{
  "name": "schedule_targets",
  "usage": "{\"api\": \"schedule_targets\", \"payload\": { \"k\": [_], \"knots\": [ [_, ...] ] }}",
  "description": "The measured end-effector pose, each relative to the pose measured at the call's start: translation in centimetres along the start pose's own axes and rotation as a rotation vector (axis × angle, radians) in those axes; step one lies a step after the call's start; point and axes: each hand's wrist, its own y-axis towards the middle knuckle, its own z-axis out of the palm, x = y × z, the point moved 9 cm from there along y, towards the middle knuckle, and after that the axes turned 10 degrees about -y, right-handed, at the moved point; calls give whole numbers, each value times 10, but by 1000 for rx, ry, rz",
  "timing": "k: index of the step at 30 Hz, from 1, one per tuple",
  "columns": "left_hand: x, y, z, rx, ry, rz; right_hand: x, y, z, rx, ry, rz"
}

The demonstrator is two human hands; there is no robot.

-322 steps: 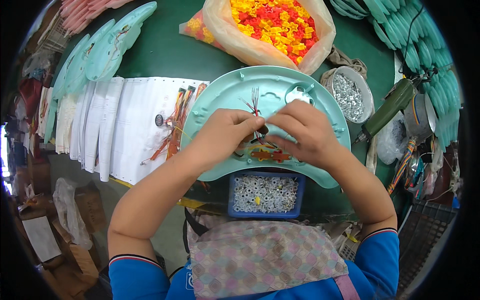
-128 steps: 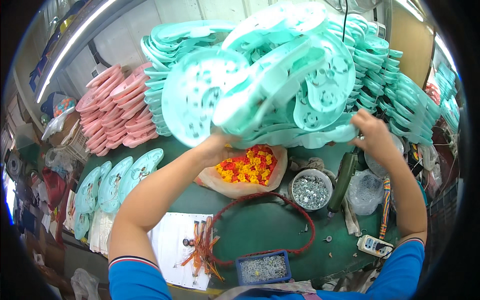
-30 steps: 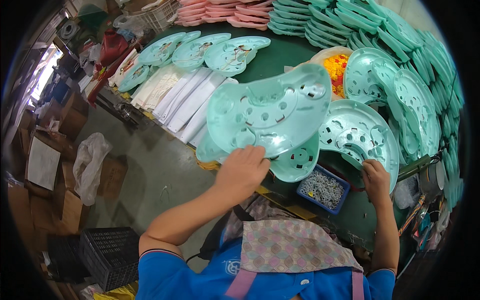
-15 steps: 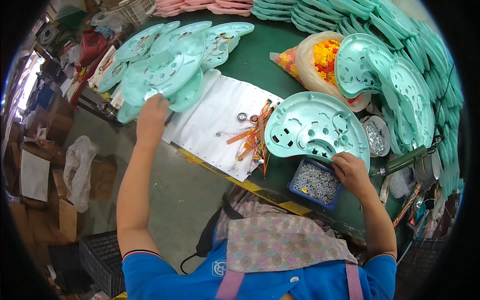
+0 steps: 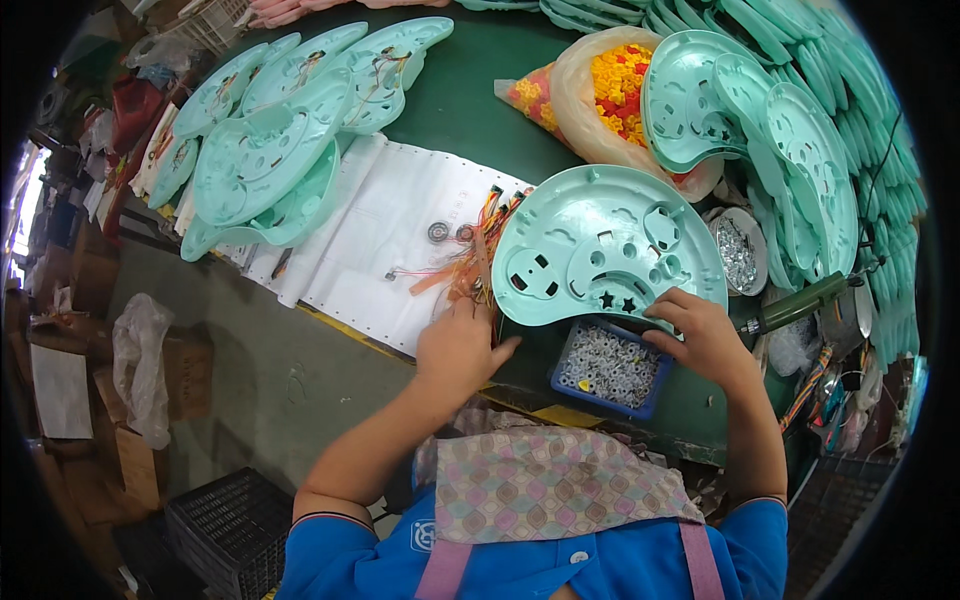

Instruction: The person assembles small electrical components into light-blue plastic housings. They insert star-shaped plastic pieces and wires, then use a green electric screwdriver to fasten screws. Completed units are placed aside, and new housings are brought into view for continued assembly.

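A curved teal plastic shell (image 5: 590, 250) lies hollow side up on the table in front of me, with round and star-shaped cutouts. My right hand (image 5: 700, 338) pinches its near rim, fingers above and thumb below. To the left of the shell lies a bundle of thin coloured wires (image 5: 470, 268) with orange strips. My left hand (image 5: 460, 345) reaches into the near end of that bundle, thumb stretched away from the fingers; its fingertips are partly hidden. Under the right hand stands a blue bin (image 5: 652, 405) of small clear and white parts.
Teal shells (image 5: 265, 165) with wiring are piled at the left on white paper (image 5: 385, 215). A bag of yellow and red pieces (image 5: 575, 100) stands behind. At the right are a bowl of screws (image 5: 738, 250), a green electric screwdriver (image 5: 805, 303) and high stacks of shells (image 5: 860, 130).
My left hand has let go of the shell at the left pile and come right to the wire bundle. My right hand stays at the near rim of the shell in front.
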Motion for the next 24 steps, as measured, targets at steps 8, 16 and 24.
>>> {"api": "schedule_targets", "payload": {
  "k": [8,16,24],
  "knots": [
    [64,18,-100,-379,-695,-314,-27,33,-35,-157,133,90],
    [4,58,-71,4,-524,34,-75,126,-70,-589,-557,15],
    [17,61,-114,-729,-1369,-95,-137,162,-138,-824,-286,284]
  ]
}}
